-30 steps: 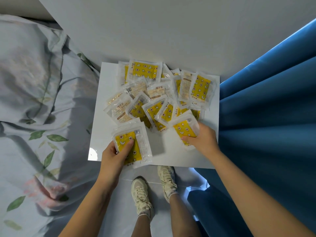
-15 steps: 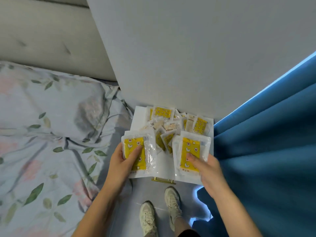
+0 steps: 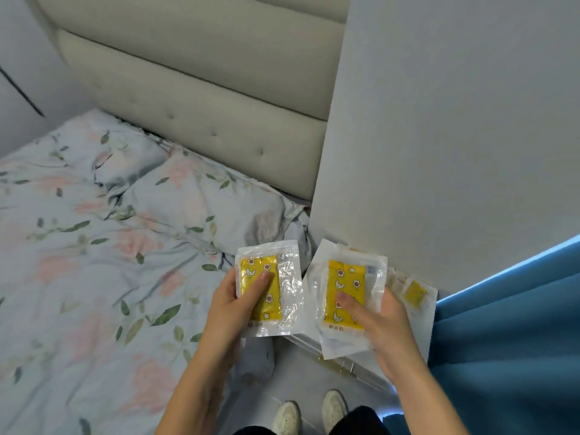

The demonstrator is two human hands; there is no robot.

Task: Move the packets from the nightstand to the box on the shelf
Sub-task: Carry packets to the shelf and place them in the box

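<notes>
My left hand [image 3: 233, 304] grips a clear packet with a yellow patterned insert [image 3: 284, 290], thumb across its front, lifted in front of the bed's edge. Another yellow packet [image 3: 345, 287] is held by my right hand [image 3: 381, 328] above the white nightstand [image 3: 428, 321]. Behind it a few more packets [image 3: 414, 291] lie on the nightstand, mostly hidden by the held one. No box or shelf is in view.
A bed with floral bedding [image 3: 103, 262] and a padded beige headboard [image 3: 201, 89] fills the left. A white wall [image 3: 455, 120] stands behind the nightstand, a blue curtain [image 3: 514, 334] at the right. My shoes [image 3: 310, 412] are on the floor below.
Both hands have lifted their packets off the nightstand and hold them raised. My view has swung up and to the left, so the bed and headboard now fill most of the frame.
</notes>
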